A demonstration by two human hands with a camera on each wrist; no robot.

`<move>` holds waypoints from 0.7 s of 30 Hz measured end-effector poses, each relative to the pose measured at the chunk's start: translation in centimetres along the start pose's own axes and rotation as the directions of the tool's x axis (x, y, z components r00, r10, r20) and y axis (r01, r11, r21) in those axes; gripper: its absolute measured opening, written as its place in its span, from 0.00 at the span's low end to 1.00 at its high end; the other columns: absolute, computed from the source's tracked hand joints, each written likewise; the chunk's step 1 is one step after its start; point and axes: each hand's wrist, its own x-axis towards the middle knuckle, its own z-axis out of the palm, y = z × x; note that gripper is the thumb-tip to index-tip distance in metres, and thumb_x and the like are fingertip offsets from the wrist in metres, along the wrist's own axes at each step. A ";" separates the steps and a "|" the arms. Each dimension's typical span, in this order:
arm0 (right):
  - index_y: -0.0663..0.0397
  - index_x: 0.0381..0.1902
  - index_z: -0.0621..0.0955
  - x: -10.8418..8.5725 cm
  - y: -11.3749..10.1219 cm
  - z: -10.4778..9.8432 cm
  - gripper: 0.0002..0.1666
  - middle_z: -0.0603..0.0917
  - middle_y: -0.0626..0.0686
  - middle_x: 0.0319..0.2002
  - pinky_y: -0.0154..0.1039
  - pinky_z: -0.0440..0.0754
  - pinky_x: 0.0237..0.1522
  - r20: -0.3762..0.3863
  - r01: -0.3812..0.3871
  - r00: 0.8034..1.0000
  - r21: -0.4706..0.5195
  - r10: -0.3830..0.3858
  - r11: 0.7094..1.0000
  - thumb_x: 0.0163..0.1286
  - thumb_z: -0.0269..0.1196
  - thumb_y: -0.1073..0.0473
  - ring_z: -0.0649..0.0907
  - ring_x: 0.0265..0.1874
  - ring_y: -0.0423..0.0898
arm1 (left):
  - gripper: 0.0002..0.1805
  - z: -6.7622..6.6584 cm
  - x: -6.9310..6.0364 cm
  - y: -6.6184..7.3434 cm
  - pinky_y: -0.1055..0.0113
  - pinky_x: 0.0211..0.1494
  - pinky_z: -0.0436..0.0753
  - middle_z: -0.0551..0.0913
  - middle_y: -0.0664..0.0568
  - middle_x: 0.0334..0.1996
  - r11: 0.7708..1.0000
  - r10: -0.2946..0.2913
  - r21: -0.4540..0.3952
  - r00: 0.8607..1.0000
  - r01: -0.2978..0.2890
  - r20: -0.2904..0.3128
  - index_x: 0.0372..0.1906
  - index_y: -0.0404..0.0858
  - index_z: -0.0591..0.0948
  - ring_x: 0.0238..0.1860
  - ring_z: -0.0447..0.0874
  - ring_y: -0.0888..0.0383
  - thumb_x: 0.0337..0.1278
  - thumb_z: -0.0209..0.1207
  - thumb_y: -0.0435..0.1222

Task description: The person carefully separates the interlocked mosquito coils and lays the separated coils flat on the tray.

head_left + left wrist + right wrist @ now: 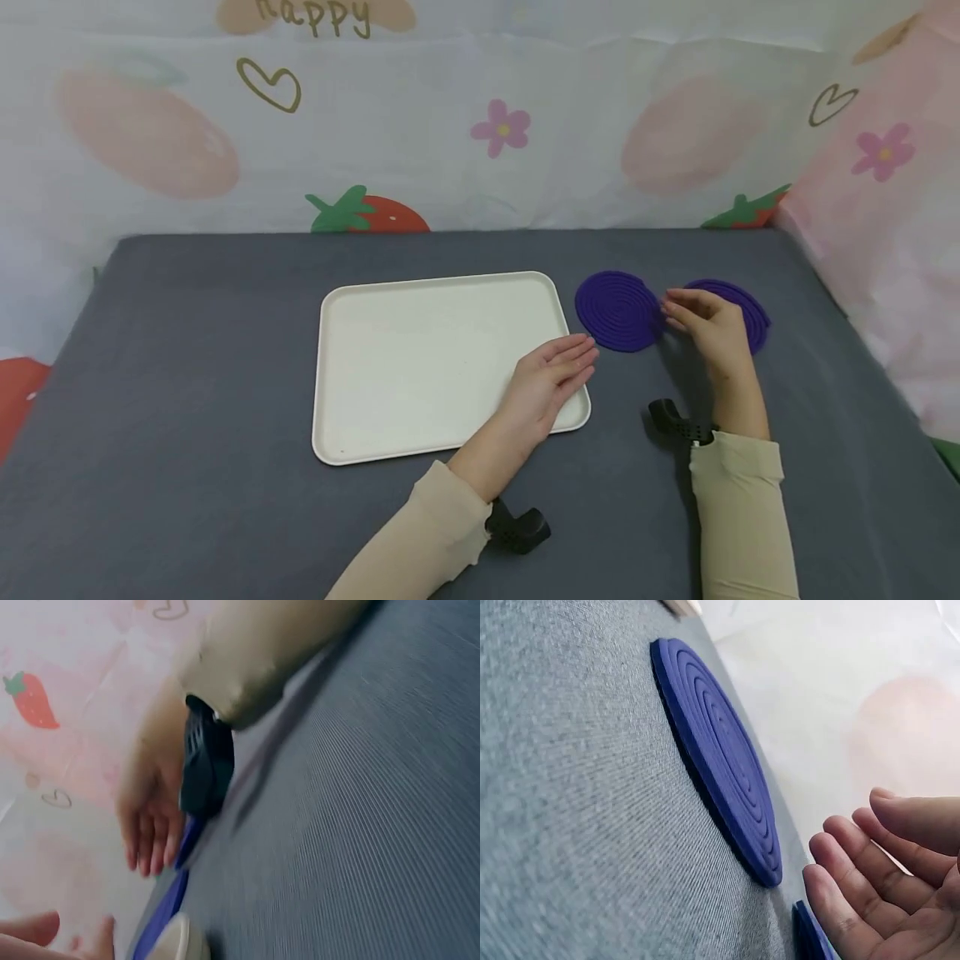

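Two round purple coiled mats lie flat on the right of the table: one mat point(618, 311) beside the tray, the other point(752, 321) partly hidden behind my right hand point(708, 329). That hand hovers between the mats, fingers loosely bent, holding nothing. In the right wrist view the fingers point(862, 889) stand apart from the nearer mat point(720, 757). My left hand point(536, 387) is over the right edge of the cream tray point(420, 367), its fingers straight and together, with nothing in it. Whether it touches the tray I cannot tell.
A grey cloth point(187, 375) covers the table. Behind it hangs a pale curtain point(450, 100) printed with strawberries, flowers and hearts. Each wrist wears a black camera mount, one point(517, 529) below my left hand and one point(678, 421) beside my right wrist.
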 end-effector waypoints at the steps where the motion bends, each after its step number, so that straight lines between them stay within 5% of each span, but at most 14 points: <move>1: 0.62 0.44 0.79 0.0 0.0 -0.1 0.09 0.83 0.43 0.34 0.26 0.81 0.39 0.000 -0.012 1.000 0.033 0.012 0.999 0.66 0.60 0.68 0.83 0.36 0.35 | 0.23 0.4 0.3 -0.3 0.59 0.66 0.66 0.64 0.32 0.65 1.000 0.000 -0.011 1.000 0.000 -0.017 0.64 0.22 0.62 0.66 0.64 0.44 0.64 0.41 0.18; 4: 0.57 0.42 0.80 0.0 0.2 -0.2 0.07 0.83 0.43 0.34 0.26 0.81 0.39 -0.003 -0.037 0.999 0.065 0.037 0.997 0.67 0.60 0.67 0.83 0.36 0.35 | 0.28 1.5 1.2 -1.1 0.56 0.69 0.61 0.58 0.33 0.68 0.998 0.000 -0.056 0.997 -0.005 -0.084 0.67 0.23 0.58 0.69 0.56 0.44 0.60 0.39 0.16; 9: 0.68 0.47 0.77 0.0 0.6 -0.3 0.11 0.84 0.42 0.33 0.25 0.81 0.38 -0.012 -0.086 0.996 0.116 0.088 0.990 0.67 0.59 0.68 0.83 0.35 0.34 | 0.35 2.5 2.0 -1.7 0.55 0.73 0.48 0.44 0.33 0.72 0.987 0.001 -0.158 0.991 -0.023 -0.136 0.70 0.23 0.46 0.72 0.41 0.43 0.54 0.35 0.13; 14: 0.79 0.56 0.69 -0.1 0.8 -0.3 0.23 0.83 0.39 0.34 0.24 0.80 0.39 -0.002 -0.140 0.990 0.125 0.142 0.982 0.69 0.57 0.65 0.82 0.36 0.32 | 0.36 1.8 2.4 -1.5 0.55 0.74 0.44 0.40 0.33 0.72 0.984 -0.030 -0.174 0.998 0.021 -0.051 0.71 0.23 0.41 0.73 0.37 0.43 0.55 0.34 0.14; 21: 0.77 0.62 0.66 -0.2 0.3 -0.4 0.31 0.78 0.41 0.40 0.24 0.78 0.45 0.018 -0.183 0.983 0.010 0.183 0.983 0.70 0.58 0.59 0.77 0.43 0.33 | 0.33 0.5 3.0 -0.9 0.55 0.74 0.45 0.42 0.34 0.72 0.982 -0.102 -0.150 0.993 0.111 0.063 0.71 0.24 0.42 0.73 0.40 0.45 0.61 0.34 0.16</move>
